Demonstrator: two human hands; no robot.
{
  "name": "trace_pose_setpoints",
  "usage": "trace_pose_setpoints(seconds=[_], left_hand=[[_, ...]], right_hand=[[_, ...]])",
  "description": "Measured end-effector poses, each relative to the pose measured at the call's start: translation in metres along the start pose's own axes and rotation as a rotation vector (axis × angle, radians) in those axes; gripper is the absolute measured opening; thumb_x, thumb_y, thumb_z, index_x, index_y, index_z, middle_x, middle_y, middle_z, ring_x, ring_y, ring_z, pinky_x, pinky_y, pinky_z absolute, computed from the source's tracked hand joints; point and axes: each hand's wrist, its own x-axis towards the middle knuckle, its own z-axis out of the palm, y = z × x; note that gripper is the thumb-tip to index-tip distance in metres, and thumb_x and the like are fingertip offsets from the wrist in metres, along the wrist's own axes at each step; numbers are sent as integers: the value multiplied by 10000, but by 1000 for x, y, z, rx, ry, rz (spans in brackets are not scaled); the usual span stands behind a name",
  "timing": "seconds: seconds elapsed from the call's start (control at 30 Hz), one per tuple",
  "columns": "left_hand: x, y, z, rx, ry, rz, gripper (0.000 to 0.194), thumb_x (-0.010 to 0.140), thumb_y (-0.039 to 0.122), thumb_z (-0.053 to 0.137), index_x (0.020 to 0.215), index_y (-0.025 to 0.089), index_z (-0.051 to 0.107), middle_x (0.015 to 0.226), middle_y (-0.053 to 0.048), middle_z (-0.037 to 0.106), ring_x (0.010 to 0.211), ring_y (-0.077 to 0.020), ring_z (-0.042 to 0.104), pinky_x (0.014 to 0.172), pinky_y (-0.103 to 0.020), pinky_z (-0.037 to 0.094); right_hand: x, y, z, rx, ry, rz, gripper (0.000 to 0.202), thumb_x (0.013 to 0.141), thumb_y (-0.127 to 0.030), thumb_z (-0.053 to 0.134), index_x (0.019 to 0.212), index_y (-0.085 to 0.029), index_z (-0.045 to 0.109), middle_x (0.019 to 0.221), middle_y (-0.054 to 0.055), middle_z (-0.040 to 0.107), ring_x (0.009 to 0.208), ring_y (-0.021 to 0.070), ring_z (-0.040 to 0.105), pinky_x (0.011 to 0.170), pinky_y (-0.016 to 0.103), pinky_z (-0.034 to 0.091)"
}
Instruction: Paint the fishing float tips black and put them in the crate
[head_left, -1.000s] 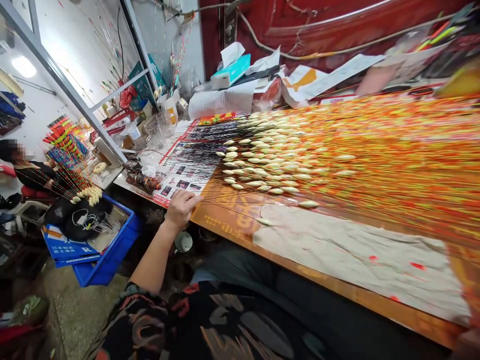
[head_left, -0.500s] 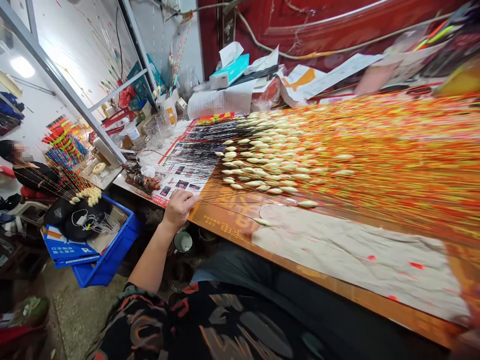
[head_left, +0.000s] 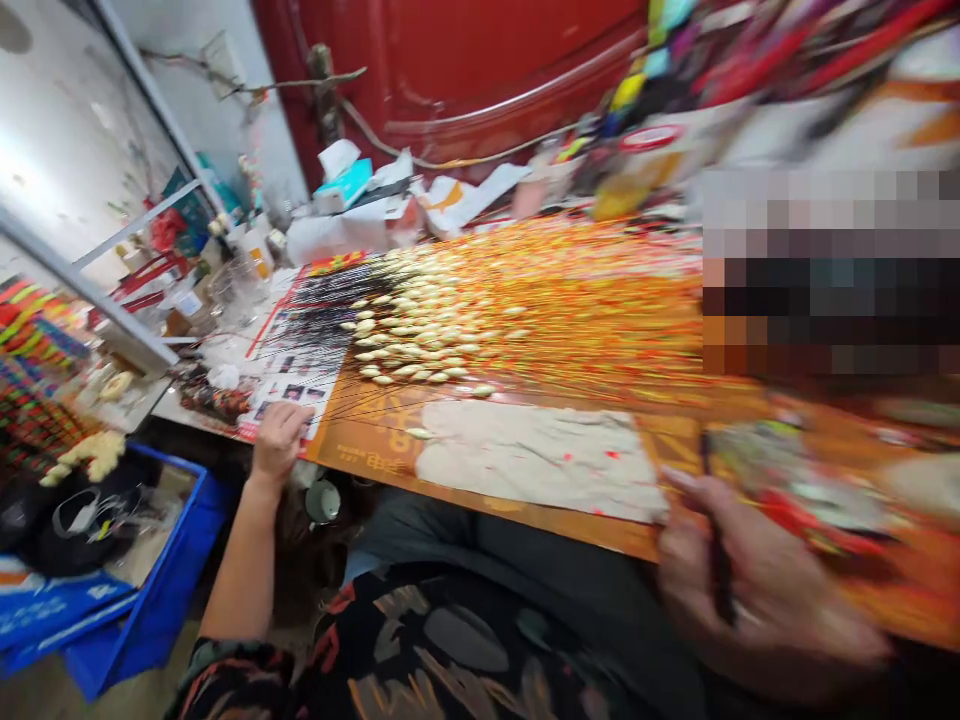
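Observation:
My left hand (head_left: pixel 281 438) is closed at the table's near edge, pinching the thin dark stem of a fishing float. That float's pale, spindle-shaped body (head_left: pixel 425 434) lies at the left end of a whitish cloth (head_left: pixel 525 460). My right hand (head_left: pixel 750 590), blurred, is wrapped round a slim dark stick-like tool (head_left: pixel 720 560) near the cloth's right end; its kind is unclear. Beyond the cloth lie many fishing floats (head_left: pixel 420 335), dark stems to the left and orange-yellow tips to the right. One float (head_left: pixel 482 390) rests apart, just above the cloth.
The orange-topped table (head_left: pixel 367 440) has a printed sheet (head_left: pixel 281 370) on its left. Tissues (head_left: pixel 343 185), papers and cups line the back. A blurred heap of packets (head_left: pixel 810 490) lies at right. On the floor at left is a blue crate (head_left: pixel 180 540); a blurred-out patch covers the upper right.
The view has swung right, so the table appears further left. My right hand, barely visible at the corner before, now shows with the dark tool. My left hand still pinches the float's stem.

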Motion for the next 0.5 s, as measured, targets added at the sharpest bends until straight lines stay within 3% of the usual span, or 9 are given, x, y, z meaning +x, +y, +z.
trace_pose_setpoints(seconds=[0.07,0.2,0.3,0.5], left_hand=[[3,-3,-3,14,-21,54,334,922,117,432,1153,208,656,969,-79,686,949,-218,610,880,-379,498],[18,11,5,38,-46,146,424,908,160,521,1321,244,563,1045,-94,683,978,-240,633,921,-418,489],[37,48,20,2,-37,240,481,903,161,561,1375,239,511,1079,-104,677,990,-249,631,926,-419,483],[84,145,60,-109,-20,411,410,919,156,575,1325,185,522,1033,-97,689,911,-223,626,859,-366,472]], right_hand=[[0,-4,-3,-106,42,-119,558,904,-184,595,1431,-327,483,1169,79,698,996,284,704,919,405,587],[9,-8,1,-94,75,-170,526,931,-149,547,1440,-255,465,1214,87,681,1038,259,695,928,414,593],[17,-9,1,-64,79,-174,551,933,-122,530,1461,-246,434,1247,92,663,1096,251,672,947,410,587],[24,-13,-3,5,43,-125,546,935,-116,515,1461,-236,433,1285,95,639,1172,252,632,1009,411,551]])
